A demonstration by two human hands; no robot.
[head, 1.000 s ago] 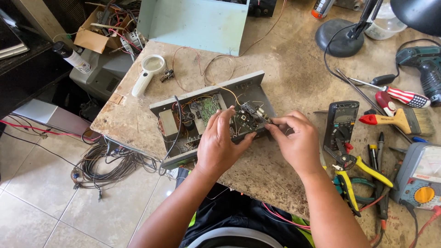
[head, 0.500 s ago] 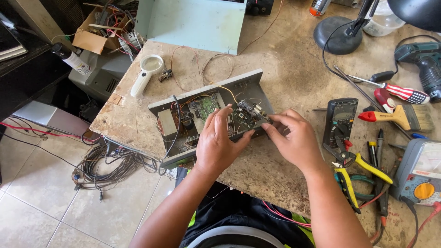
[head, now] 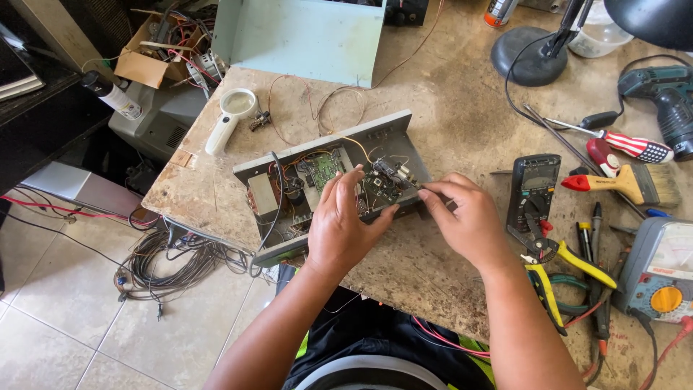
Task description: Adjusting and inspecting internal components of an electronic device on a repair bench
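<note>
An open grey metal chassis (head: 325,141) lies on the worn workbench, with a transformer (head: 261,195), wires and a green circuit board (head: 326,167) inside. My left hand (head: 345,227) grips a small dark circuit board (head: 381,184) lifted at the chassis's right end, thumb under its edge. My right hand (head: 468,217) pinches the same board's right side with its fingertips. Thin wires run from the board back into the chassis.
A white magnifying glass (head: 229,115) lies left of the chassis, a pale green metal cover (head: 303,36) behind it. To the right are a black multimeter (head: 533,189), yellow-handled pliers (head: 559,271), screwdrivers (head: 621,141), a paintbrush (head: 635,184), an analog meter (head: 660,271), a drill (head: 660,94) and a lamp base (head: 530,58). Cables lie on the floor.
Both hands stay on the small board, shifting only slightly. The view has drifted a little; the chassis has not moved.
</note>
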